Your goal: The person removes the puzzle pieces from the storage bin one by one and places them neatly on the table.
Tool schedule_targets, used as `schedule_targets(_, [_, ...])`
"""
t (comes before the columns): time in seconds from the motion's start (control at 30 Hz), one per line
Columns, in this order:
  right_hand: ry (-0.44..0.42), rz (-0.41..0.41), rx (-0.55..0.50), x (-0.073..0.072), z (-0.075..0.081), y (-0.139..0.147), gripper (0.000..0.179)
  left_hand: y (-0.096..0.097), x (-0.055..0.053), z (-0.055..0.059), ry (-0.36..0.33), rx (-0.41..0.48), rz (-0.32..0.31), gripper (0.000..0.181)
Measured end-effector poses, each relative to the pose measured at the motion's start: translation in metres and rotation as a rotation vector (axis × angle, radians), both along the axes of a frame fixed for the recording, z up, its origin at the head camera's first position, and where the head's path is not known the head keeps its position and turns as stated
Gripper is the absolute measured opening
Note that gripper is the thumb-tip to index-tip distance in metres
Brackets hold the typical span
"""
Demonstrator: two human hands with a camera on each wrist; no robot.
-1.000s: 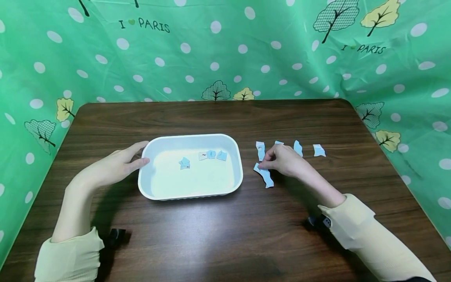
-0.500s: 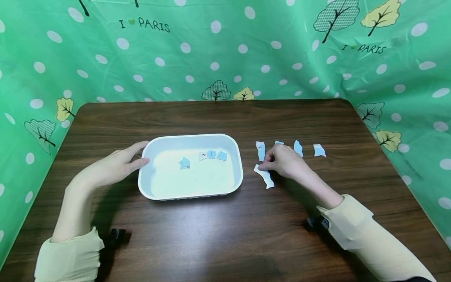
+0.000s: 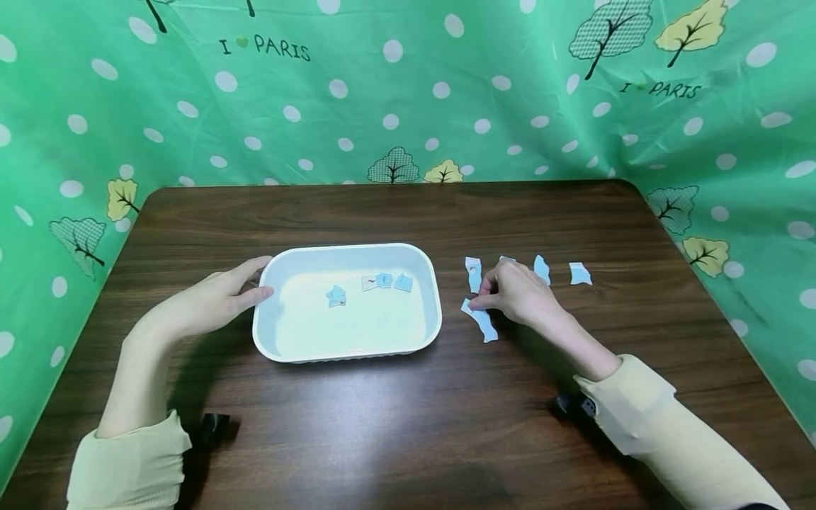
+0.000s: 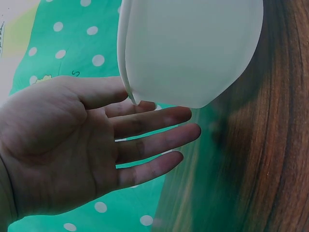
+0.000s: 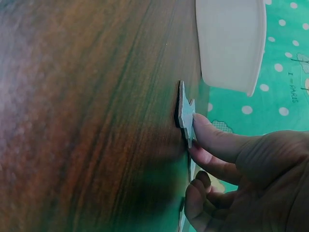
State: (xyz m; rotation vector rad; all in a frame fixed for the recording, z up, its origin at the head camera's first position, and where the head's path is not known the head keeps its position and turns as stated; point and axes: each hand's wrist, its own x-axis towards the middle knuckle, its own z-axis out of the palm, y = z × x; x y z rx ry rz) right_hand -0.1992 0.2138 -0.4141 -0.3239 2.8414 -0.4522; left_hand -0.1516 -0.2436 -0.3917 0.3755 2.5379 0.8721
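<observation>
The left hand (image 3: 219,301) holds the left end of a white plastic tray (image 3: 347,353), its thumb at the rim and its other fingers extended outside. In the left wrist view, three of those fingers (image 4: 159,141) reach past the tray's lower corner. At the right, thumb and index finger of the right hand (image 3: 519,290) pinch the upper end of a wavy-edged light blue puzzle piece (image 3: 484,326). Seen from the right wrist, the piece (image 5: 185,113) has a visible thickness and lies along the wooden tabletop. The remaining right fingers are curled in toward the palm.
Several small blue pieces (image 3: 403,282) lie inside the tray. Beyond the right hand, more pieces form a row, among them a narrow piece (image 3: 474,275), a pointed piece (image 3: 541,270) and a squarish piece (image 3: 579,273). Green dotted cloth (image 3: 357,64) hangs behind the table.
Both hands keep their places. The pinched piece looked paler and shinier half a second ago and looks bluer now. The whole head view has shifted slightly.
</observation>
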Motion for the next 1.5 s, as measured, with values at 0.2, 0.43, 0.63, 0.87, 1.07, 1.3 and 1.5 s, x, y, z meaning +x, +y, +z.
schedule_targets(0.2, [0.024, 0.002, -0.010, 0.002, 0.000, 0.002, 0.028, 0.000, 0.000, 0.000, 0.004, 0.002, 0.001, 0.062])
schedule_targets(0.43, [0.029, -0.013, -0.012, 0.003, 0.001, 0.003, 0.028, 0.000, 0.000, 0.000, 0.006, 0.008, 0.001, 0.061])
schedule_targets(0.63, [0.060, -0.020, -0.034, 0.002, 0.005, 0.004, 0.028, 0.000, 0.001, 0.001, 0.006, 0.011, 0.001, 0.061])
schedule_targets(0.87, [0.073, -0.033, -0.045, -0.001, 0.015, 0.002, 0.026, 0.000, 0.001, 0.001, 0.006, 0.007, 0.001, 0.061])
schedule_targets(1.07, [0.064, -0.049, -0.057, -0.003, 0.028, -0.006, 0.022, 0.000, 0.000, 0.001, 0.004, -0.005, -0.001, 0.063])
schedule_targets(1.3, [0.092, -0.045, -0.074, -0.006, 0.041, -0.017, 0.022, 0.001, 0.000, 0.002, 0.010, -0.011, -0.001, 0.063])
schedule_targets(1.5, [0.115, -0.036, -0.103, -0.006, 0.048, -0.029, 0.023, 0.001, 0.000, 0.002, 0.012, -0.013, -0.002, 0.063])
